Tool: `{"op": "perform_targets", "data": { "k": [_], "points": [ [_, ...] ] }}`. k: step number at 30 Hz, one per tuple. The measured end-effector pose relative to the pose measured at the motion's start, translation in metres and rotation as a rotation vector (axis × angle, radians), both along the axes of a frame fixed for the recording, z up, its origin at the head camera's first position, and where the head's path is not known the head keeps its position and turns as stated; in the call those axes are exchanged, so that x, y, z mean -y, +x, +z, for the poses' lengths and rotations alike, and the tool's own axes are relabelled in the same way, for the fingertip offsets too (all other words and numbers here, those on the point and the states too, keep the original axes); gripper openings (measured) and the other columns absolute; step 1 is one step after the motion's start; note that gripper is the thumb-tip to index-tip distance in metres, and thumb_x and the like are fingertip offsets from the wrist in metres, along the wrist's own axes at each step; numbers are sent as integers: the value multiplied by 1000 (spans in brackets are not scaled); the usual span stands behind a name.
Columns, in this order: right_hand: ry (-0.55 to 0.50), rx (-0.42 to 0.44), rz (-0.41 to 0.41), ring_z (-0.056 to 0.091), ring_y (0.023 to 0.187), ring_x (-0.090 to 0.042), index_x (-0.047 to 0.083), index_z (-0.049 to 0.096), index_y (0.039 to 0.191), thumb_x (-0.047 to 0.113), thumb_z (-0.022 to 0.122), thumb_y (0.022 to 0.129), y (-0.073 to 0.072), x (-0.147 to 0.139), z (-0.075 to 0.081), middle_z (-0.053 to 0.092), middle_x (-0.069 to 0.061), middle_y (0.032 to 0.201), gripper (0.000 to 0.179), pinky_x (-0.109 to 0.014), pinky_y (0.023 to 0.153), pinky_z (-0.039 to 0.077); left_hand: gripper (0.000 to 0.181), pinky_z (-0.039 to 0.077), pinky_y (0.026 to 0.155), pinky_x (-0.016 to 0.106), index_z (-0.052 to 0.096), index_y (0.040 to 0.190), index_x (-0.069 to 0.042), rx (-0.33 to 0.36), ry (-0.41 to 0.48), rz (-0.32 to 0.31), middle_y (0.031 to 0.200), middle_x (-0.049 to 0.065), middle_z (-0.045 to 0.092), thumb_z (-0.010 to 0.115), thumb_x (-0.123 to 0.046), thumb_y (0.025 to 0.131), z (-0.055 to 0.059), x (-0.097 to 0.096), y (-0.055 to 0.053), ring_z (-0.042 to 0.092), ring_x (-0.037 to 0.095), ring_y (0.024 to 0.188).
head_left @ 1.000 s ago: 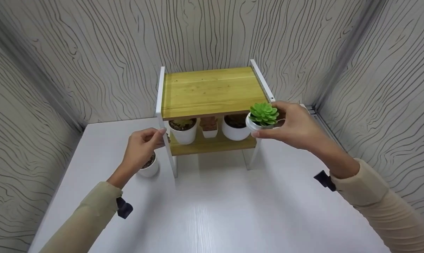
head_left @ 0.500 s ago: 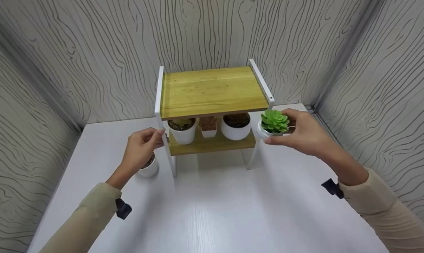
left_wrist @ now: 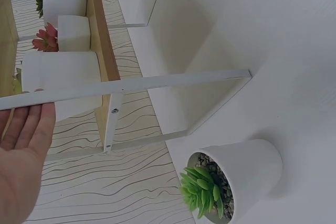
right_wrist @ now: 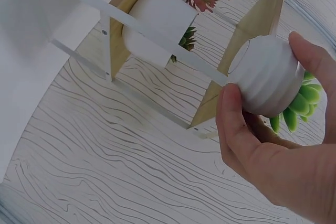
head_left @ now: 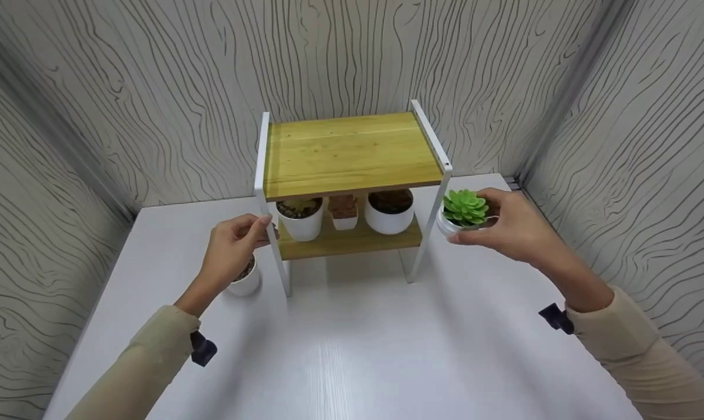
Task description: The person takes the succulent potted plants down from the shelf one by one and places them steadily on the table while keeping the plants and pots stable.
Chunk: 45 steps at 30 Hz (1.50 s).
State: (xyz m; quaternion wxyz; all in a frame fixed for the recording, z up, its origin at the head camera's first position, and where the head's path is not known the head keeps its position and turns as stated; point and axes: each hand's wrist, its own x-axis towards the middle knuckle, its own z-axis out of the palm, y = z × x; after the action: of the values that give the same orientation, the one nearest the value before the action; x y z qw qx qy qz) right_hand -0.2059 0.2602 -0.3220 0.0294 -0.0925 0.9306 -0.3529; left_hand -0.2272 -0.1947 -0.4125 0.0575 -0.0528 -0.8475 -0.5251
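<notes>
My right hand (head_left: 512,227) holds a small potted succulent (head_left: 466,209) just right of the shelf, thumb and fingers around its ribbed white pot (right_wrist: 269,77). Its green leaves point up in the head view. At the left front post, my left hand (head_left: 232,245) grips the white frame of the two-tier wooden shelf (head_left: 352,151); its fingers (left_wrist: 37,124) lie against the post in the left wrist view. On the lower board stand a left white pot (head_left: 302,224), a small pot with a red succulent (head_left: 344,213), and a right white pot (head_left: 389,216).
Another potted succulent (left_wrist: 247,179) stands on the white table (head_left: 340,350), left of the shelf and partly behind my left hand in the head view. Wood-grain patterned panels (head_left: 340,52) enclose the table at the back and sides.
My right hand has carried the succulent rightward and slightly down, from the shelf's right front corner to beside it. My left hand stays at the post. The shelf appears shifted slightly left.
</notes>
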Motion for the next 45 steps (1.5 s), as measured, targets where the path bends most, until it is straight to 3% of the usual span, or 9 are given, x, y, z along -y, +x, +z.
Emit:
{"op": "perform_targets", "data": {
  "k": [7, 18, 26, 35, 40, 45],
  "points": [
    [-5, 12, -45, 67, 116, -35, -5, 56, 143, 37, 92, 81, -7, -14, -15, 67, -24, 130, 83, -25, 83, 55, 47, 63, 94, 33, 76, 114, -4, 16, -27, 13, 114, 14, 79, 58, -46, 107, 0, 0, 0, 79, 26, 108],
    [-60, 54, -132, 58, 127, -39, -4, 51, 149, 38, 89, 84, -20, -31, -45, 60, -26, 141, 86, -52, 105, 53, 47, 63, 94, 31, 76, 113, -4, 36, -9, 19, 114, 14, 78, 58, -48, 106, 1, 0, 2, 78, 25, 109],
    [-111, 14, -167, 60, 122, -37, -7, 54, 143, 30, 88, 84, -35, -41, -74, 63, -28, 135, 77, -49, 103, 53, 48, 63, 93, 31, 76, 113, -4, 32, 0, 18, 115, 14, 79, 58, -49, 106, 1, -1, 1, 78, 25, 108],
    [-134, 52, -223, 53, 139, -49, -11, 45, 150, 32, 87, 86, -52, -49, -106, 54, -34, 148, 89, -62, 115, 47, 49, 63, 96, 34, 75, 114, -2, 27, -2, 11, 114, 15, 79, 58, -47, 107, 0, -1, 1, 78, 26, 108],
    [-169, 80, -256, 49, 143, -49, -11, 42, 152, 34, 87, 86, -61, -51, -122, 50, -33, 152, 92, -63, 118, 43, 48, 63, 97, 37, 76, 112, -4, 31, -1, 13, 114, 14, 79, 58, -48, 107, 1, -1, 1, 78, 26, 109],
    [-200, 85, -285, 48, 145, -48, -10, 42, 152, 33, 87, 85, -71, -48, -132, 50, -31, 154, 91, -63, 120, 41, 45, 63, 94, 31, 76, 111, -3, 23, 18, 14, 113, 15, 79, 59, -45, 107, -1, -1, 2, 78, 26, 108]
  ]
}}
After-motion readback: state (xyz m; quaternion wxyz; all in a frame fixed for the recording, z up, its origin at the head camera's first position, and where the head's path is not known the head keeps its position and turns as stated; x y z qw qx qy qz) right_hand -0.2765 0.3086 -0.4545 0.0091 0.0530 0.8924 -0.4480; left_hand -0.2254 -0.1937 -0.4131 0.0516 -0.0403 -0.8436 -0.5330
